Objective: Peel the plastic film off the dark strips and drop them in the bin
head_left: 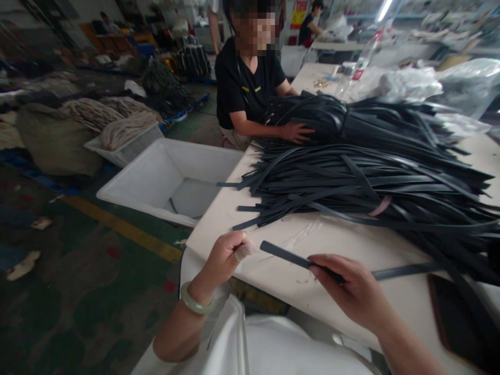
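My right hand [346, 284] pinches a flat dark strip [287, 253] between thumb and fingers. One end of the strip sticks out toward my left hand; the rest runs back to the right over the table. Closed in a pinch, my left hand [228, 255] is just left of that end, apart from it. Something pale and see-through shows faintly at its fingertips, too blurred to name. Its thumb seems wrapped in a light covering, and a pale green bangle [195, 300] circles the wrist. Beyond my hands lies a large loose bundle of similar dark strips [332, 179], with a pinkish tie [380, 205] around some.
Across the table [219, 221], a co-worker [250, 88] rests a hand on another bundle of strips [312, 117]. A white bin [133, 179] stands on the floor at the left. A dark flat object [455, 317] lies at the near right. Clear plastic bags [414, 83] sit farther back.
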The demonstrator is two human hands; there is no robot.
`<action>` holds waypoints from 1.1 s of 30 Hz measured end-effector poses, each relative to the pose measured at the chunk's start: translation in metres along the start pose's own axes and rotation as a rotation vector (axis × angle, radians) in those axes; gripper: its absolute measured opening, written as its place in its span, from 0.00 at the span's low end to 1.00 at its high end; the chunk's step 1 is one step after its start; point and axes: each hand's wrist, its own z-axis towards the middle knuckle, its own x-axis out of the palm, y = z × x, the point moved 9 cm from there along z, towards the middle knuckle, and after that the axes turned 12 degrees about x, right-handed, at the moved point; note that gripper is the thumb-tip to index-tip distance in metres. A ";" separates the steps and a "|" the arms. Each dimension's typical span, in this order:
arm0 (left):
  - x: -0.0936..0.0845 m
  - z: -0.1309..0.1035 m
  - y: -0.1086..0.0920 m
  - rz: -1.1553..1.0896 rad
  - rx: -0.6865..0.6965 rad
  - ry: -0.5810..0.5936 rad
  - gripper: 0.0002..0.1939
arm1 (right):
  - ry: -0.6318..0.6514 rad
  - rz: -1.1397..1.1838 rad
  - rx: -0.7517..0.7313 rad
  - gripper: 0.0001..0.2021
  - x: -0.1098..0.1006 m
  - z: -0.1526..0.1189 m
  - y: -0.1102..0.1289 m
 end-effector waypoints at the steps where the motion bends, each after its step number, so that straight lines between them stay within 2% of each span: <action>1: 0.001 0.001 0.000 0.005 0.003 0.006 0.26 | 0.010 -0.001 -0.001 0.08 0.001 0.000 0.000; 5: 0.004 0.003 0.001 0.071 0.027 0.066 0.25 | 0.041 -0.064 -0.022 0.10 0.003 0.002 0.001; 8: 0.011 0.004 0.005 0.161 0.068 0.160 0.20 | 0.055 -0.255 -0.067 0.12 0.004 0.002 0.003; 12: 0.036 0.005 0.003 0.302 0.163 0.315 0.11 | 0.118 -0.472 -0.108 0.14 0.017 0.004 0.007; 15: 0.061 0.004 -0.003 0.413 0.254 0.405 0.06 | 0.191 -0.533 -0.082 0.14 0.039 0.007 0.007; 17: 0.072 -0.001 -0.004 0.481 0.288 0.485 0.04 | 0.250 -0.541 -0.060 0.12 0.054 0.008 0.005; 19: 0.066 -0.008 0.000 0.575 0.284 0.550 0.05 | 0.304 -0.527 -0.019 0.09 0.062 0.007 -0.002; 23: 0.022 -0.017 0.013 0.765 0.123 0.550 0.07 | 0.315 -0.520 0.093 0.10 0.058 0.007 -0.021; 24: 0.017 -0.019 0.014 0.781 0.084 0.563 0.08 | 0.315 -0.523 0.092 0.11 0.059 0.007 -0.021; 25: 0.019 -0.022 0.013 0.780 0.060 0.598 0.08 | 0.320 -0.523 0.076 0.11 0.062 0.008 -0.019; 29: 0.057 -0.033 0.003 0.727 0.079 0.785 0.07 | 0.367 -0.503 -0.030 0.09 0.079 0.006 -0.003; 30: 0.061 -0.035 0.003 0.731 0.079 0.802 0.07 | 0.376 -0.497 -0.041 0.08 0.080 0.005 -0.002; 33: 0.047 -0.039 0.011 0.808 -0.010 0.774 0.06 | 0.369 -0.500 0.020 0.08 0.074 0.002 -0.012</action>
